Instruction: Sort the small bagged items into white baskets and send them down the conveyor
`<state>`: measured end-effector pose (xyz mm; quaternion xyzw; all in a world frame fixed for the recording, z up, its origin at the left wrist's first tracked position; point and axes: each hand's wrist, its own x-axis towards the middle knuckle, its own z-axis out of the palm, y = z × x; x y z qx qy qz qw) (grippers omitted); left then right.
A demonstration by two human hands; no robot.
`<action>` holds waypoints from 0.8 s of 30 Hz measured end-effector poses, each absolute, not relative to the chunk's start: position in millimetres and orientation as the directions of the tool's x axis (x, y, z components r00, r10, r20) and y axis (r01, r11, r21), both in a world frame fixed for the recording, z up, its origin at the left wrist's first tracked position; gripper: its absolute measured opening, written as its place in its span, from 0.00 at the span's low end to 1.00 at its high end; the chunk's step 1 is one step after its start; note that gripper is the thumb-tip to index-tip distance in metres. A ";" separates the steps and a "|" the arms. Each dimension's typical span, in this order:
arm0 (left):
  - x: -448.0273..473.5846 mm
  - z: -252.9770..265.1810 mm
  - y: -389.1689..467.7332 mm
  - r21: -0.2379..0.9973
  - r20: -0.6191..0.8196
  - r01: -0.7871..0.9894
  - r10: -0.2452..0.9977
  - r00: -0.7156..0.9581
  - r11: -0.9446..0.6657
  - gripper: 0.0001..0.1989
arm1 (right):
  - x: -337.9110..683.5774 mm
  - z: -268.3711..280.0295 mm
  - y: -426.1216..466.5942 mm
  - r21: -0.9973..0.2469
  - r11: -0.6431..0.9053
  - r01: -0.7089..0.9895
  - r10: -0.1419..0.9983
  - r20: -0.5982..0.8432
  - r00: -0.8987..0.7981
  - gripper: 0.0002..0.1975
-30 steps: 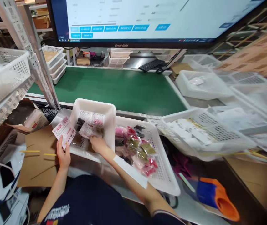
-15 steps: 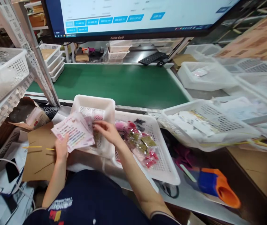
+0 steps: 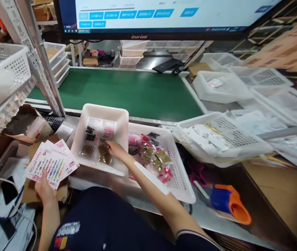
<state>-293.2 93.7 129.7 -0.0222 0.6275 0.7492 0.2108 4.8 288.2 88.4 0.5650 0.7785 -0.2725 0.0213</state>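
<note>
My left hand (image 3: 45,190) is closed on a small fan of printed cards (image 3: 49,165), white and pink with rows of coloured bars, held left of the near basket. Inside that white plastic basket (image 3: 81,120) lie several clear-wrapped packets: a black one (image 3: 90,133), a pink one (image 3: 109,131) and olive ones. My right hand (image 3: 117,151) reaches into it, its fingers closed at the upper edge of an olive packet (image 3: 104,155); the fingertips are partly hidden. Beside it, under my right forearm, a second white basket (image 3: 181,177) holds pink, red, olive and black packets.
Behind the baskets runs a green belt surface (image 3: 127,92) under a large monitor (image 3: 148,17). White baskets (image 3: 216,157) with papers crowd the right. An orange and blue tape dispenser (image 3: 229,202) lies at lower right. A metal post (image 3: 42,66) stands on the left.
My left hand has carried the cards left and down, away from over the near basket, uncovering the packets inside. My right hand has moved slightly lower, to an olive packet.
</note>
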 end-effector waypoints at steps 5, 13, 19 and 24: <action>-288.7 130.0 101.4 0.918 -0.290 -0.361 0.342 -0.894 -0.165 0.26 | 58.4 126.8 238.6 -0.449 0.224 0.865 0.950 -0.097 -0.296 0.35; -316.2 136.1 104.6 0.930 -0.227 -0.293 0.281 -0.932 -0.222 0.29 | 115.9 163.1 185.1 -0.149 0.220 0.964 0.975 0.066 -0.213 0.33; -304.0 136.3 107.6 0.939 -0.212 -0.283 0.322 -0.923 -0.193 0.28 | -20.2 116.8 241.6 -0.183 0.285 0.941 0.798 -0.499 -0.338 0.38; -298.4 132.0 94.1 0.947 -0.208 -0.272 0.315 -0.926 -0.172 0.29 | -46.7 83.2 265.8 -0.158 0.325 0.932 0.812 -0.459 -0.361 0.24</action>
